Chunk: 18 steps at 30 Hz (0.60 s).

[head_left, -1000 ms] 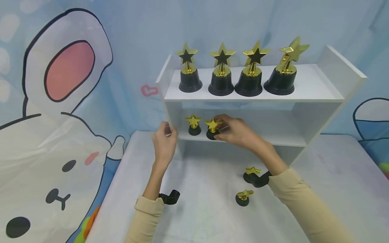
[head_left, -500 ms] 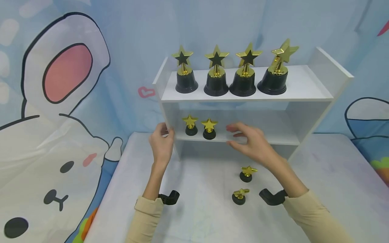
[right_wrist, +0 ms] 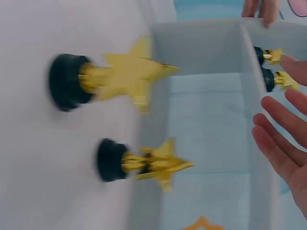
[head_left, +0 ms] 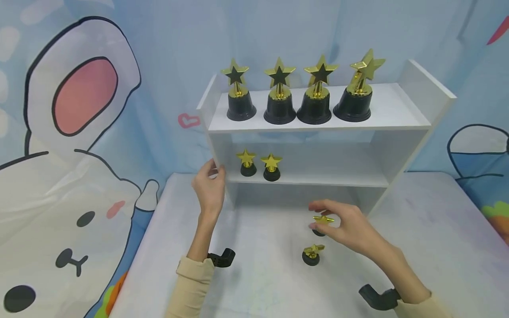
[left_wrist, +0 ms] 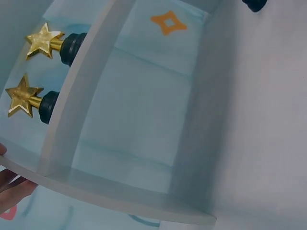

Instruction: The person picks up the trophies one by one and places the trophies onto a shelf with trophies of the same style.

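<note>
Right hand [head_left: 350, 227] hovers lower centre-right of the head view, fingers spread and relaxed, holding nothing. Small star trophy [head_left: 322, 222] stands upright on the white table [head_left: 437, 229], just left of the fingertips, stem vertical. Second small trophy [head_left: 311, 255] sits nearer the camera. Glossy gold star, matte black round base. Left hand [head_left: 210, 187] grips the white shelf [head_left: 216, 132] side panel.
</note>
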Each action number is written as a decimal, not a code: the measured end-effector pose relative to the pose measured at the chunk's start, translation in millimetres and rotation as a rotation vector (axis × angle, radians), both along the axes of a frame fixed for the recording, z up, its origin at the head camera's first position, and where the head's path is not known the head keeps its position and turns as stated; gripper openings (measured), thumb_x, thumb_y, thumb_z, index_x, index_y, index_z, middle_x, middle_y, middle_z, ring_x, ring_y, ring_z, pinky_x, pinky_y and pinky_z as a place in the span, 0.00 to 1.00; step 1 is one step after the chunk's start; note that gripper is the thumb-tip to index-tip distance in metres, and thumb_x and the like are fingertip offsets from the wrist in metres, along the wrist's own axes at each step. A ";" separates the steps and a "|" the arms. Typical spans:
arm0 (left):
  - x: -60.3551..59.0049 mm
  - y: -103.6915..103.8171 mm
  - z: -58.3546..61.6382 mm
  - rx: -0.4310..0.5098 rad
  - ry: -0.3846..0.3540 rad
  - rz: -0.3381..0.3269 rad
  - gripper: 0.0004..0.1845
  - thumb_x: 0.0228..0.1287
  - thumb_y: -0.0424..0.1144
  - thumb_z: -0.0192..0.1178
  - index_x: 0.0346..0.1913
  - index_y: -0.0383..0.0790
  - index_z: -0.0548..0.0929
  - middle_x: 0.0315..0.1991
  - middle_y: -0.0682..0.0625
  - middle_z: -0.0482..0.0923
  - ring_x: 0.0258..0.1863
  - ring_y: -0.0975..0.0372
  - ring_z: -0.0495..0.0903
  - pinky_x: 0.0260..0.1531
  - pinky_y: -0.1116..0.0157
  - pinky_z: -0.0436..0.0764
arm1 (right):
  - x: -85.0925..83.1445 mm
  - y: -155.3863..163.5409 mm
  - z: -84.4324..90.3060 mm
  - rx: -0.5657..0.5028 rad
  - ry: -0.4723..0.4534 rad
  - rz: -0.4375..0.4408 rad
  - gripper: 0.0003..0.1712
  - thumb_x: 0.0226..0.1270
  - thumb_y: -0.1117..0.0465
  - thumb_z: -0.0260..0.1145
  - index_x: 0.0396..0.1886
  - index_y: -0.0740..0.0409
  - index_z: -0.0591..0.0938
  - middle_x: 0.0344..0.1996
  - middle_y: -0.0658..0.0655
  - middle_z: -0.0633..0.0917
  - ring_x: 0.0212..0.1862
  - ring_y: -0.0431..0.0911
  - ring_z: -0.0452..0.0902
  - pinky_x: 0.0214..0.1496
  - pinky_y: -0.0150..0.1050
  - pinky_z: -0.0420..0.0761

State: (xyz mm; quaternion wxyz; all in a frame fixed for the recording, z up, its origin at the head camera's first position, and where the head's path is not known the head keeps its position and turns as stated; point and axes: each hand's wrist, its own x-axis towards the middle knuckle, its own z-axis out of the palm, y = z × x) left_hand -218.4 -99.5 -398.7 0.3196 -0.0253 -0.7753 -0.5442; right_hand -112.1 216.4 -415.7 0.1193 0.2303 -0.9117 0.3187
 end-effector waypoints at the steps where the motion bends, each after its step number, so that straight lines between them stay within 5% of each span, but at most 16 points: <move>1: -0.3 -0.2 0.3 0.002 0.002 -0.001 0.13 0.66 0.28 0.63 0.52 0.31 0.88 0.41 0.36 0.89 0.38 0.47 0.90 0.38 0.54 0.91 | 3.1 1.5 -6.5 -0.001 -0.010 -0.004 0.24 0.57 0.61 0.80 0.54 0.53 0.85 0.49 0.50 0.90 0.45 0.48 0.88 0.47 0.46 0.88; 13: -2.1 0.3 0.9 0.003 0.015 0.022 0.13 0.66 0.31 0.63 0.51 0.33 0.89 0.39 0.37 0.89 0.34 0.49 0.90 0.32 0.54 0.90 | 32.0 12.4 -62.8 -0.091 -0.258 -0.117 0.26 0.59 0.57 0.79 0.58 0.54 0.85 0.55 0.54 0.88 0.55 0.59 0.84 0.55 0.60 0.84; 18: -2.7 0.0 2.2 -0.018 0.036 0.024 0.12 0.67 0.31 0.63 0.51 0.32 0.89 0.39 0.37 0.89 0.34 0.49 0.89 0.33 0.54 0.90 | 35.9 11.2 -81.2 -0.169 -0.299 -0.079 0.26 0.61 0.59 0.78 0.59 0.55 0.83 0.53 0.54 0.89 0.53 0.53 0.86 0.55 0.54 0.86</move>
